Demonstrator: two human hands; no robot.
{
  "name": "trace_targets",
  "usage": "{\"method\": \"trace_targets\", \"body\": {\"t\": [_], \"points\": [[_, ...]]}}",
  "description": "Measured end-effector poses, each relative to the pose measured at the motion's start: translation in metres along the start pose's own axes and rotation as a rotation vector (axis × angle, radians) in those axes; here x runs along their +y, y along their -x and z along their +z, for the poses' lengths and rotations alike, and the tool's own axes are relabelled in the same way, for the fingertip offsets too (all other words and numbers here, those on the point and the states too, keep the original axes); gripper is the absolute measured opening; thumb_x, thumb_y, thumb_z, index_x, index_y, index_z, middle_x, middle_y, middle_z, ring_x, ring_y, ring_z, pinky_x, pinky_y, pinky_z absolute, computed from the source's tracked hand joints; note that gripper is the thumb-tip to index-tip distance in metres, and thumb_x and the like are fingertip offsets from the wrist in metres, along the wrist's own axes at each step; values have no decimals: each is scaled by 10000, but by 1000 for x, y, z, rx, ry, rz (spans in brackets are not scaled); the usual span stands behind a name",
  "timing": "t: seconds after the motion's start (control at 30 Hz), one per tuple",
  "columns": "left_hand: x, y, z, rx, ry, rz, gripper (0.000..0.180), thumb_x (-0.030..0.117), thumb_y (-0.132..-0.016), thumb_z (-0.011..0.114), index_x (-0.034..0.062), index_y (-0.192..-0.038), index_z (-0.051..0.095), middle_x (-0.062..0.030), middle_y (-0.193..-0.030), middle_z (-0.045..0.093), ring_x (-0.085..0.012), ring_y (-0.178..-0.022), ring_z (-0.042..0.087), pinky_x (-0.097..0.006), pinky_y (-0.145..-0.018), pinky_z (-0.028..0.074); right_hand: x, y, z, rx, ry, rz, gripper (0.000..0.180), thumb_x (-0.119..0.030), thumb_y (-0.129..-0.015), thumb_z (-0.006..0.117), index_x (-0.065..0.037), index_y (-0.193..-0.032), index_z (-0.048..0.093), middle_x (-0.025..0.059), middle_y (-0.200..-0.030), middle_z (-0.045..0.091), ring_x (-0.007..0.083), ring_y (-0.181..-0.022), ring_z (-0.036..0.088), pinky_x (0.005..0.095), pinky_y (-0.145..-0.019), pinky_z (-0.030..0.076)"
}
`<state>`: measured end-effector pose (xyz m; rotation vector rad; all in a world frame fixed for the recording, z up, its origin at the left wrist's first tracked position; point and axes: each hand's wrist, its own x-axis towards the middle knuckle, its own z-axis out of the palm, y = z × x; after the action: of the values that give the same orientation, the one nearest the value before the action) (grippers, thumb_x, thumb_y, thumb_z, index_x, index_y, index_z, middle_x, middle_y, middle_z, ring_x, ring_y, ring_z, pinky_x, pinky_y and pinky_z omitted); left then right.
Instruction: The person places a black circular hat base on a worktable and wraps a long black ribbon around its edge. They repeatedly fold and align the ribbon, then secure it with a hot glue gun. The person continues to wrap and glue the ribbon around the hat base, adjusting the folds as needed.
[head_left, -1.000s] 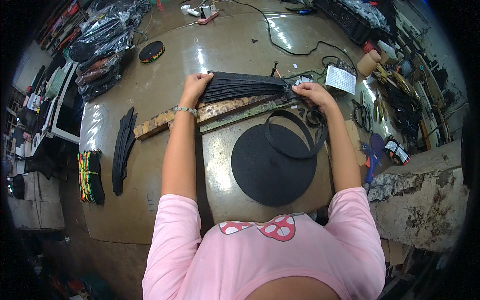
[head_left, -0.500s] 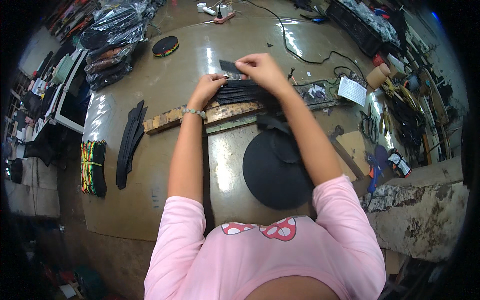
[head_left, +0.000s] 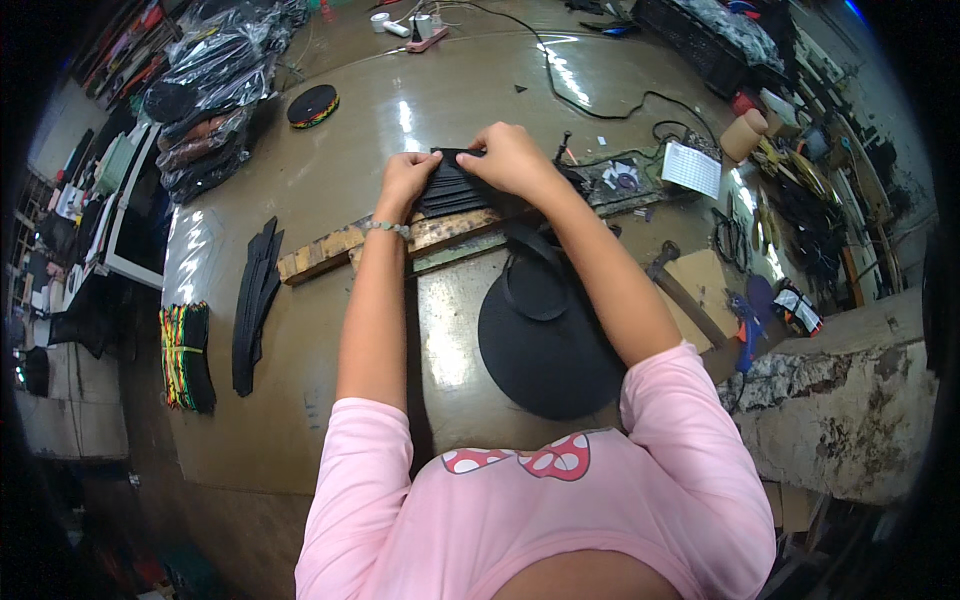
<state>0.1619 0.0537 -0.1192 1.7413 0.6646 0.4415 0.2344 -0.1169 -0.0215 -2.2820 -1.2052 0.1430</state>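
Both hands meet over a stack of black straps (head_left: pixel 455 190) that lies across a wooden board (head_left: pixel 330 250) on the table (head_left: pixel 330 130). The left hand (head_left: pixel 405 180) pinches the stack's left end, with the fingers curled over its top edge. The right hand (head_left: pixel 510 158) is clenched on the upper right corner, fingers bent down onto the straps just beside those of the left hand. Most of the stack shows below and between the fingertips; its far edge is hidden under the knuckles, and how many straps there are cannot be made out. Near the right forearm, below the stack, a black roll of strap (head_left: pixel 545 350) lies flat, partly covered by that arm. Well to the left of the left hand lie loose black strips (head_left: pixel 255 300) and a striped bundle (head_left: pixel 185 355).
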Motion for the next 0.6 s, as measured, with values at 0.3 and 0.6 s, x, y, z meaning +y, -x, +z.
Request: {"method": "trace_targets", "body": {"t": [0.3, 0.6], "points": [[5, 3, -1, -3, 33, -38, 268, 241, -794, 658, -23, -753, 642, -17, -652, 590, -84, -550, 493, -241, -535, 409, 96, 69, -115, -7, -334, 220, 313, -336, -760, 685, -26, -732, 653, -35, -591, 537, 54, -497, 426, 219, -454, 317], [14, 8, -1, 12, -31, -61, 260, 248, -801, 651, -11, -788, 645, -21, -684, 596, -87, -586, 508, -231, -559, 414, 171, 76, -55, -240, -854, 554, 248, -357, -779, 677, -151, -707, 559, -97, -569, 364, 28, -462, 282, 194, -422, 191]]}}
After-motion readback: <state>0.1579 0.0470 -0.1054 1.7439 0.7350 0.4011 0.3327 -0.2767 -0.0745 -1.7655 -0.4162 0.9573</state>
